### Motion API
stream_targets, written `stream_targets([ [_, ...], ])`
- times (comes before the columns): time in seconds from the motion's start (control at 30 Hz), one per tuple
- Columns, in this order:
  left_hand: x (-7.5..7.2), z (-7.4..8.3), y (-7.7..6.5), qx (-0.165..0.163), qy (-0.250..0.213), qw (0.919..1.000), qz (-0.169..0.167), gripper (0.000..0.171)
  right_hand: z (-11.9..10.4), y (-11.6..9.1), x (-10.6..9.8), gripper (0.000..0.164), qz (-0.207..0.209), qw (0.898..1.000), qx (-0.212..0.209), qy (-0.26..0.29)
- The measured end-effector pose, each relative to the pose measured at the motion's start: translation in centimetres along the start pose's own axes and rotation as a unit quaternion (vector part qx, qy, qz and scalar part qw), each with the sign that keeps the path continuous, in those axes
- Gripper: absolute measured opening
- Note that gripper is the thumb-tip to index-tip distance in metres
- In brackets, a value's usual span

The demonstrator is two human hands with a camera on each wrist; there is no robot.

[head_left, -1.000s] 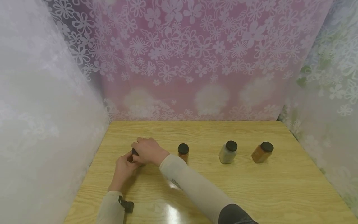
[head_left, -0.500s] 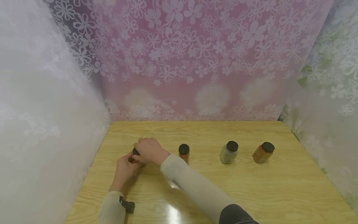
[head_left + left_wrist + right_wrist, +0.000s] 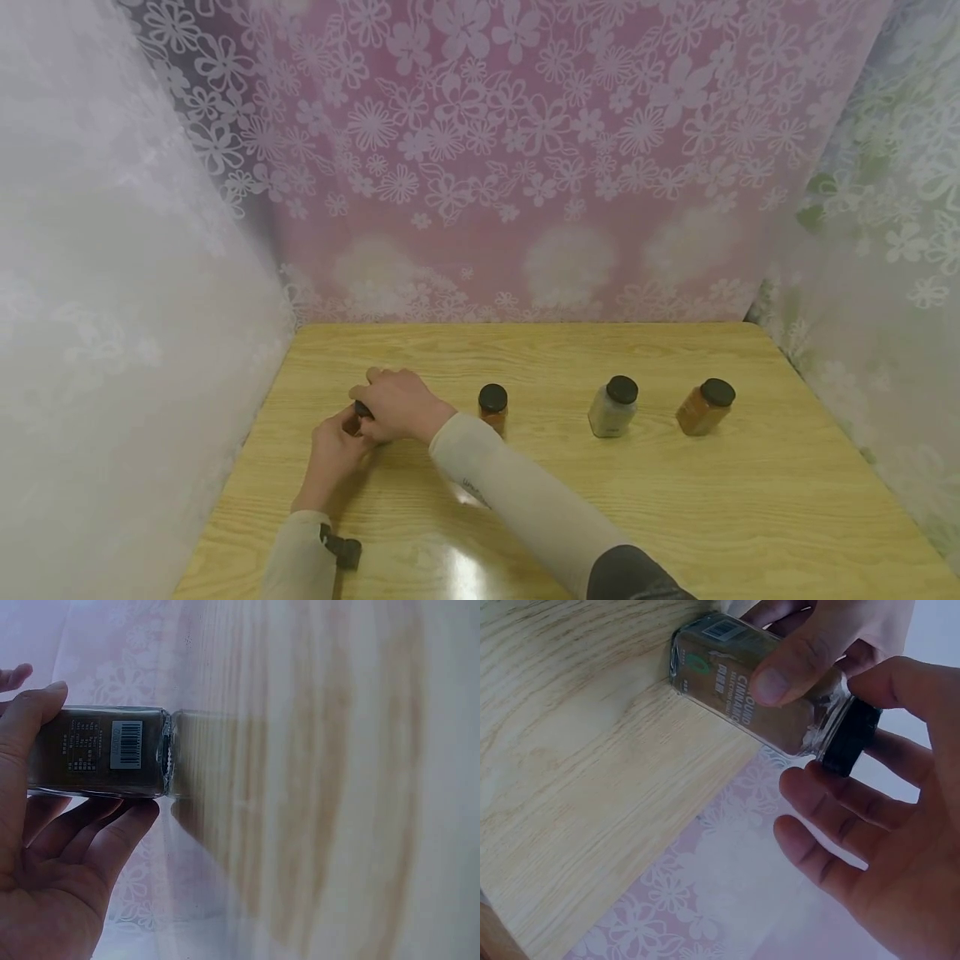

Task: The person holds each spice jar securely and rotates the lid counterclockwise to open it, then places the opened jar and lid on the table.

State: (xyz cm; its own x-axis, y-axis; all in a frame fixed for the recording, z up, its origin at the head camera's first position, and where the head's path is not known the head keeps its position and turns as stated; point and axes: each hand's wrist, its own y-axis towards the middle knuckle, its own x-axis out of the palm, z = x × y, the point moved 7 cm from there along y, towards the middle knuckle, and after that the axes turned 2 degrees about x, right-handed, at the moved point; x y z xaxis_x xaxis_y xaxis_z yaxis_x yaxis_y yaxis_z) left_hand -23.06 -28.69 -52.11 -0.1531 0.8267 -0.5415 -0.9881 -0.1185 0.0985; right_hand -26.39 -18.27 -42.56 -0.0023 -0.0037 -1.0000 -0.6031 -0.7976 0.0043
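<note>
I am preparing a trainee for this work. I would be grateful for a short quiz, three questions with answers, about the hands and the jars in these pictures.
1. Which hand grips the body of the cinnamon jar, and which part does the other hand hold?
2. How many other jars stand on the table? A) two B) three C) five
3. True or false: the pale jar stands uncapped.

Key:
1. The left hand; the right hand holds the black lid.
2. B.
3. False; a dark cap is on it.
</note>
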Motion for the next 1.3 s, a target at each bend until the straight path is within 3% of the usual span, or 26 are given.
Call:
stream_targets([
  [0.17, 0.09, 0.10, 0.00, 0.006, -0.004, 1.0000, 0.001, 0.043, 0.15, 0.03, 0.00, 0.044, 0.001, 0.999, 0.022, -0.023],
  [0.3, 0.15, 0.15, -0.02, -0.001, -0.019, 0.9998, -0.002, 0.046, 0.39, 0.00, 0.00, 0.036, 0.000, 0.999, 0.032, -0.018],
  [0.43, 0.10, 0.15, -0.02, -0.010, -0.018, 0.9998, -0.003, 0.051, 0.43, 0.04, 0.13, 0.032, 0.002, 1.000, 0.019, 0.002],
  [0.6, -0.06, 0.28, 0.00, -0.001, 0.002, 1.0000, 0.001, 0.044, 0.18, 0.02, 0.00, 0.033, 0.007, 0.999, -0.007, 0.030],
  [1.3, 0.03, -0.11, 0.09, -0.006, -0.003, 1.0000, -0.003, 0.039, -0.05, -0.10, 0.03, 0.023, 0.014, 0.999, -0.034, 0.024],
])
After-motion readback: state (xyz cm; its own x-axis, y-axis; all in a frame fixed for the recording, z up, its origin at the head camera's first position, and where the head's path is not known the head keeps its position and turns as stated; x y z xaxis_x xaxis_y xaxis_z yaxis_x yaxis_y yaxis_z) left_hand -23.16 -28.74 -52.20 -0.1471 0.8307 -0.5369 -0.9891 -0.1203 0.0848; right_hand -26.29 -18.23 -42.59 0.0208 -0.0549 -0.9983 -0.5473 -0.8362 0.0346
